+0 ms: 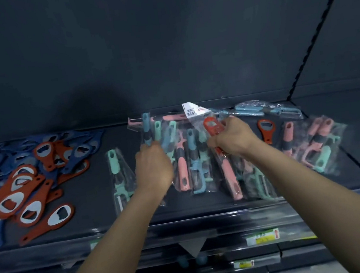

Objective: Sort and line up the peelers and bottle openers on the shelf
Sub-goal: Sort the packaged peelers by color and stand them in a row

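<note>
- Red bottle opener (213,126) is pinched in the right hand (231,140), right above the bagged peeler pile (183,165).
- Left hand (154,166) has its fingers curled round a blue peeler (147,129).

Dark shelf (96,164): left hand (153,164) grips a blue-handled peeler in a clear bag (147,129); right hand (231,139) holds a red flat bottle opener (213,125) over the heap of bagged pink, teal and blue peelers (191,164). Far left lies a loose pile of red and blue flat openers (27,177). Another red opener (267,131) sits among the bags on the right.

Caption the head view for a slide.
Left hand grips bagged peelers; right hand holds a red bottle opener.
</note>
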